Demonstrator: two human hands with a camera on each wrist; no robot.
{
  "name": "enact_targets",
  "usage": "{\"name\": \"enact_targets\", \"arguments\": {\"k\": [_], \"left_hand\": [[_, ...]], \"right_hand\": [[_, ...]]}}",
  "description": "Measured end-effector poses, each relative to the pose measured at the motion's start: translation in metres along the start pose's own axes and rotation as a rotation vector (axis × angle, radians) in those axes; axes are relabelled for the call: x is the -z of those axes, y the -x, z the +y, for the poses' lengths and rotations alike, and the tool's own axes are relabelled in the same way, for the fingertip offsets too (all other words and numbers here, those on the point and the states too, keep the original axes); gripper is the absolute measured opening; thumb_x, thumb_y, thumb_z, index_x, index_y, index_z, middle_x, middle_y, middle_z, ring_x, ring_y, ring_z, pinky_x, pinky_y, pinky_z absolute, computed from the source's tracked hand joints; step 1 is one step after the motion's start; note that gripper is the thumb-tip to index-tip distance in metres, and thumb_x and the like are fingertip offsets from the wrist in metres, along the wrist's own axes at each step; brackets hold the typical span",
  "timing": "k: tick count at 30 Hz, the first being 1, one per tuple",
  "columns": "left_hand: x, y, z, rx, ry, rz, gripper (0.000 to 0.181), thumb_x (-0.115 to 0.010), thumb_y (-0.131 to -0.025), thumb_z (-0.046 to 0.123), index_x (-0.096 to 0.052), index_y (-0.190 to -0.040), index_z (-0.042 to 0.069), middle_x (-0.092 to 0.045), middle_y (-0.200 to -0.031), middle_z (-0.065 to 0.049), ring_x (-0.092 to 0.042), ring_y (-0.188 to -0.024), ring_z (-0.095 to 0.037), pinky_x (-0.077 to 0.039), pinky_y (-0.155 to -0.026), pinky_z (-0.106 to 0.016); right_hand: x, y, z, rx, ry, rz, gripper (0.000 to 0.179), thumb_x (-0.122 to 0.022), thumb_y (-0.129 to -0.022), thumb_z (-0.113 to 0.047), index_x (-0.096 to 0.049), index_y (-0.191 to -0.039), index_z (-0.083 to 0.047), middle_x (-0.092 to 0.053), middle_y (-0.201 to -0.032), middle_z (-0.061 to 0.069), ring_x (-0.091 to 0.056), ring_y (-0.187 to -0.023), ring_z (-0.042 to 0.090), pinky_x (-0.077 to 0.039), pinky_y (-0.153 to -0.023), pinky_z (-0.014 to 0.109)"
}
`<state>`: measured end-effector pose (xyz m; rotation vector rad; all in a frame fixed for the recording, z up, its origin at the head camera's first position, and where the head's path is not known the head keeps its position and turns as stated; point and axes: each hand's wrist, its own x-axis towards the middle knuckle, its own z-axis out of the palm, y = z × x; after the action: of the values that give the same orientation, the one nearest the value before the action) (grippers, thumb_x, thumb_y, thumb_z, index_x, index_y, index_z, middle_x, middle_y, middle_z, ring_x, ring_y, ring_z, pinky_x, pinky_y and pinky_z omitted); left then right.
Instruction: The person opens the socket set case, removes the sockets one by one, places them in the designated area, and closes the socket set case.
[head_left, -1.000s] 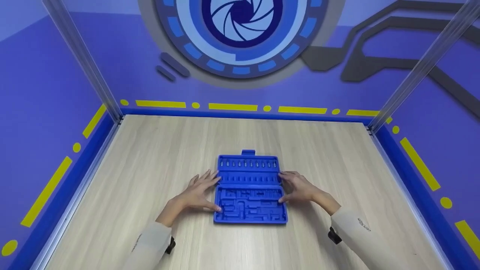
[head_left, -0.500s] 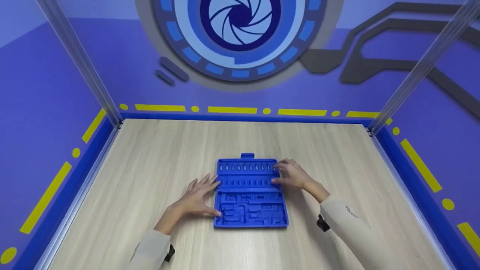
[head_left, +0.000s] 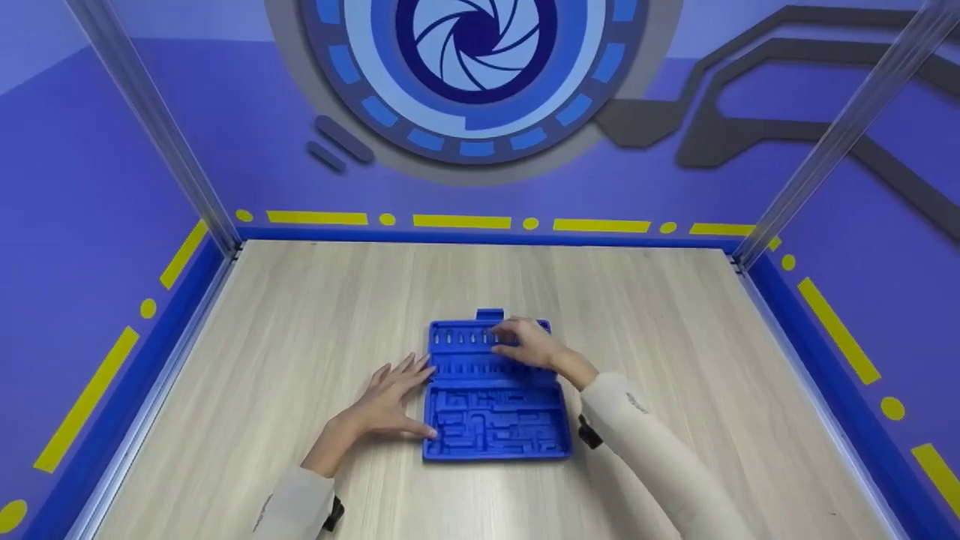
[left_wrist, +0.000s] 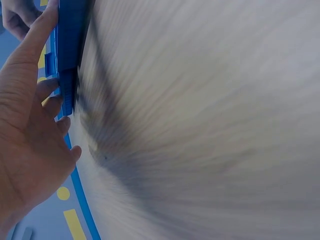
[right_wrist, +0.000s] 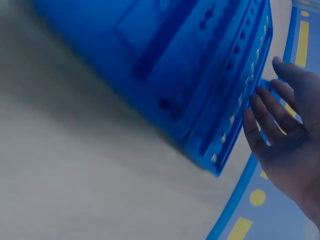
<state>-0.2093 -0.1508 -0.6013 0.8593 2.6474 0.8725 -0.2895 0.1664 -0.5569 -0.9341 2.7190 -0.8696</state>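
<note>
A blue plastic tool case (head_left: 495, 455) lies unfolded flat on the table, its latch at the far side. A row of small metal bits (head_left: 460, 338) stands in the slots of its far half; the near half has bare moulded recesses. My left hand (head_left: 386, 405) rests against the case's left side, fingers spread, with the thumb on the near half's left rim. Over the far half is my right hand (head_left: 532, 343), covering part of the bit row. In the right wrist view its fingers (right_wrist: 270, 117) are loosely extended beside the bits, with nothing between them and the thumb.
The pale wood-grain table (head_left: 337, 292) surrounds the case. Blue-purple printed panels (head_left: 480, 199) with yellow dashes enclose it at the back and both sides. Metal posts (head_left: 817, 150) rise at the far corners.
My right hand has left the case's right edge, moved up to the far half and then left across the bit row. The left hand has stayed at the left side.
</note>
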Motion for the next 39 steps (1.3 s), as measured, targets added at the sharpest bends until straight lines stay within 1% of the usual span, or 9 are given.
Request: {"name": "enact_targets", "arguments": {"k": [4,9,12,17,20,23,29,33,39], "left_hand": [[0.0,0.001,-0.002,0.003,0.007,0.001,0.117,-0.089,-0.069,0.056,-0.034,-0.159,0.007,-0.021,-0.17,-0.016,-0.013,-0.156,-0.049,-0.008,-0.12,-0.074],[-0.001,0.002,-0.002,-0.001,0.019,0.006,0.117,-0.089,-0.069,0.056,-0.035,-0.159,0.006,-0.021,-0.17,-0.018,-0.015,-0.156,-0.049,-0.008,-0.12,-0.074],[-0.002,0.003,-0.002,-0.001,0.02,0.007,0.117,-0.09,-0.068,0.056,-0.035,-0.158,0.005,-0.022,-0.169,-0.018,-0.016,-0.156,-0.049,-0.009,-0.12,-0.074],[-0.003,0.002,-0.002,-0.012,0.03,0.022,0.117,-0.091,-0.066,0.054,-0.038,-0.157,0.003,-0.025,-0.168,-0.02,-0.017,-0.155,-0.05,-0.011,-0.119,-0.076],[-0.002,0.001,-0.002,-0.007,0.041,0.023,0.117,-0.092,-0.066,0.054,-0.038,-0.156,0.003,-0.025,-0.168,-0.02,-0.017,-0.155,-0.05,-0.011,-0.118,-0.076],[-0.002,0.0,-0.001,0.0,0.047,0.026,0.117,-0.092,-0.065,0.054,-0.038,-0.157,0.004,-0.025,-0.168,-0.019,-0.018,-0.155,-0.05,-0.01,-0.119,-0.075],[-0.002,0.0,-0.002,0.001,0.052,0.023,0.117,-0.091,-0.066,0.055,-0.037,-0.158,0.006,-0.024,-0.168,-0.019,-0.017,-0.155,-0.049,-0.009,-0.119,-0.075],[-0.002,0.0,-0.003,0.001,0.056,0.021,0.117,-0.091,-0.066,0.055,-0.037,-0.158,0.006,-0.024,-0.169,-0.019,-0.017,-0.155,-0.049,-0.009,-0.119,-0.075],[-0.003,0.0,-0.004,0.01,0.059,0.023,0.117,-0.091,-0.066,0.056,-0.037,-0.158,0.008,-0.024,-0.169,-0.017,-0.016,-0.155,-0.049,-0.009,-0.119,-0.075]], "right_hand": [[-0.016,-0.021,-0.012,-0.019,-0.089,0.003,0.033,-0.066,-0.099,-0.012,-0.067,-0.126,0.007,-0.072,-0.114,0.022,-0.069,-0.105,0.034,-0.056,-0.094,0.049],[-0.04,-0.044,-0.024,-0.08,-0.219,0.046,0.032,-0.063,-0.1,-0.01,-0.067,-0.126,0.008,-0.073,-0.119,0.023,-0.07,-0.108,0.035,-0.056,-0.098,0.048],[-0.054,-0.055,-0.029,-0.098,-0.246,0.079,0.031,-0.061,-0.1,-0.008,-0.066,-0.126,0.009,-0.073,-0.117,0.023,-0.071,-0.106,0.034,-0.057,-0.096,0.047],[-0.068,-0.066,-0.036,-0.172,-0.131,0.126,0.032,-0.064,-0.099,-0.011,-0.068,-0.128,0.003,-0.073,-0.105,0.015,-0.068,-0.094,0.026,-0.057,-0.087,0.041],[-0.07,-0.071,-0.039,-0.248,-0.034,0.107,0.035,-0.065,-0.1,-0.02,-0.067,-0.133,-0.007,-0.07,-0.104,0.008,-0.063,-0.091,0.019,-0.054,-0.081,0.037],[-0.07,-0.075,-0.041,-0.297,0.023,0.091,0.036,-0.066,-0.1,-0.026,-0.067,-0.134,-0.014,-0.068,-0.103,0.005,-0.061,-0.089,0.017,-0.052,-0.077,0.035],[-0.072,-0.077,-0.041,-0.316,0.09,0.102,0.028,-0.069,-0.098,-0.031,-0.074,-0.122,-0.018,-0.067,-0.098,0.002,-0.06,-0.083,0.014,-0.049,-0.069,0.029],[-0.074,-0.079,-0.042,-0.331,0.111,0.11,0.031,-0.07,-0.098,-0.035,-0.076,-0.123,-0.019,-0.067,-0.096,0.001,-0.058,-0.079,0.012,-0.046,-0.065,0.027],[-0.077,-0.082,-0.045,-0.374,0.142,0.137,0.032,-0.071,-0.096,-0.039,-0.078,-0.12,-0.02,-0.07,-0.099,0.001,-0.064,-0.082,0.015,-0.054,-0.07,0.034]]}}
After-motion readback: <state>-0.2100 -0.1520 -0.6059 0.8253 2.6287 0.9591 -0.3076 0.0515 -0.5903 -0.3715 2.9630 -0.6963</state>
